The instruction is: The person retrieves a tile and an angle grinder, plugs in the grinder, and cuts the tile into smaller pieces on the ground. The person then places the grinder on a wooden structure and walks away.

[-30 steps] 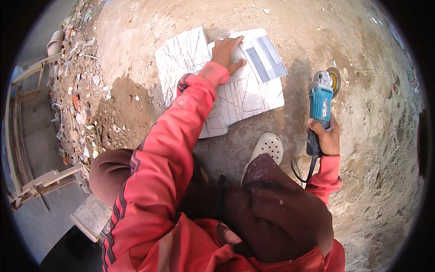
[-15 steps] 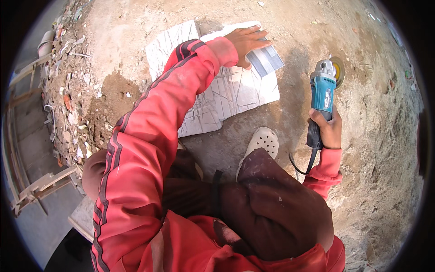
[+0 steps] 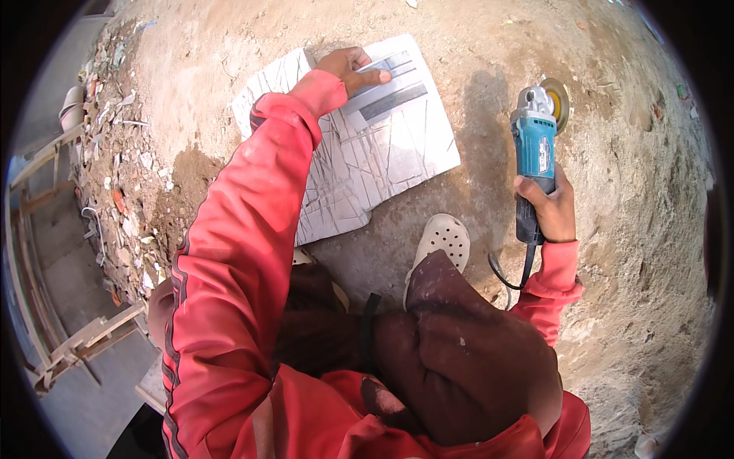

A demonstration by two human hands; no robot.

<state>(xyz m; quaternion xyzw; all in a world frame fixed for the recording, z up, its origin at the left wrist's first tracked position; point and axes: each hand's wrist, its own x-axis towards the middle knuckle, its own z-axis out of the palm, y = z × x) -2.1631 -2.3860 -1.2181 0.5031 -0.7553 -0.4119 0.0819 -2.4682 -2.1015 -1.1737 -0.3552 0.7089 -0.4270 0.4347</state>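
My left hand [image 3: 348, 70] grips the far left edge of a grey-striped tile piece [image 3: 394, 101], its thumb lying across the top. Underneath, a pale slab [image 3: 417, 149] scored with many dark lines lies on the ground, beside a second scored slab [image 3: 325, 214] on the left. Out to the right, my right hand [image 3: 556, 203] is wrapped round the black handle of a teal angle grinder [image 3: 537, 149]. The grinder's disc [image 3: 560, 105] points away from me, apart from the slabs. Whether the disc spins cannot be told.
The grinder's black cord [image 3: 501, 271] runs back near my knee. My foot in a pale clog [image 3: 445, 239] is close to the slabs' near edge. Rubble [image 3: 126, 191] lines the left side, with a wooden frame [image 3: 84, 333] beyond it. Rough dirt ground [image 3: 634, 229] rises along the right.
My left hand has moved left with the striped tile piece, going from lying spread over it to gripping its edge. The grinder in my right hand has shifted slightly left.
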